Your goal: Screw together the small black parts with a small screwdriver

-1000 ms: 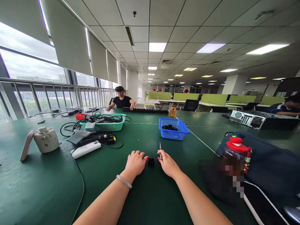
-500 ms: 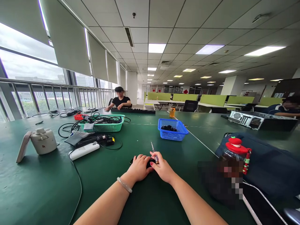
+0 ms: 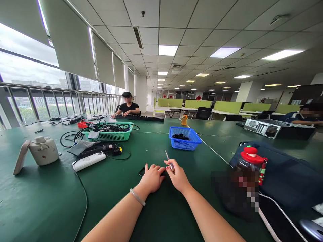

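Table (image 3: 45,201), broad and dark green, carried everything in play. At its far side a seated person (image 3: 128,108) had the long black bar (image 3: 145,118) farther left than a second before, which seemed to have no bearing on the near work. The blue basket (image 3: 185,144), with black parts (image 3: 180,136) in it, had stayed put right of centre.

At the near middle, the hands had drawn together. A second earlier they lay apart, a small black piece in plain sight between them; now the left hand (image 3: 152,178) lay low, fingers spread and bent down, and that piece was out of sight. Whether those fingers gripped it or merely covered it could not be told. The right hand (image 3: 178,176), just to the right, had its fingers pinched around a slim tool (image 3: 171,165), which now leaned left of its earlier line. This suggested handwork on something small, the tool not visibly applied to it.

The tool showed a brownish-purple handle and a thin, pale shaft pointing far and left. Smallest in view, a dark item (image 3: 142,172) showed one flat corner left of the left hand.
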Demonstrator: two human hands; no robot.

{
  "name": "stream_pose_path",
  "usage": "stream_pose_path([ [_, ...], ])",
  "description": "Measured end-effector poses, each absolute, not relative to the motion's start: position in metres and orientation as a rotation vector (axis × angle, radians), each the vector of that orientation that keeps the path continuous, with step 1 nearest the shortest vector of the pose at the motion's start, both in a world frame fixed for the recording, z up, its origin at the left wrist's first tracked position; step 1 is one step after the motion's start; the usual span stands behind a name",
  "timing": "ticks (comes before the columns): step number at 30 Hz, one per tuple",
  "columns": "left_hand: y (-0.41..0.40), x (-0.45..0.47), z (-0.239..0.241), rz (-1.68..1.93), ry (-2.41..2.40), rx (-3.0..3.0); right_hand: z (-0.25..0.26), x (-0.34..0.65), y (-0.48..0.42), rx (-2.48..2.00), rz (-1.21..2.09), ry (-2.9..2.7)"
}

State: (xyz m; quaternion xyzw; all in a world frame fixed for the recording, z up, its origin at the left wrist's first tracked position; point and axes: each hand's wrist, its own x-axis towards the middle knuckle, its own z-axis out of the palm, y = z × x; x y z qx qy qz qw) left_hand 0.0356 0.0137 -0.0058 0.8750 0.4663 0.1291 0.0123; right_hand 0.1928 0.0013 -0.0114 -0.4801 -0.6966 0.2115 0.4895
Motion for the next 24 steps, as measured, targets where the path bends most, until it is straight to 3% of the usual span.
stream_pose_path([
  [14, 0.057, -0.101, 0.003, 0.414, 2.424, 1.961, -0.013, 0.201, 0.002, -1.194, 0.598, -1.654],
  [24, 0.073, -0.198, -0.002, 0.443, 2.426, 2.114, -0.014, 0.201, 0.002, -1.224, 0.606, -1.661],
])
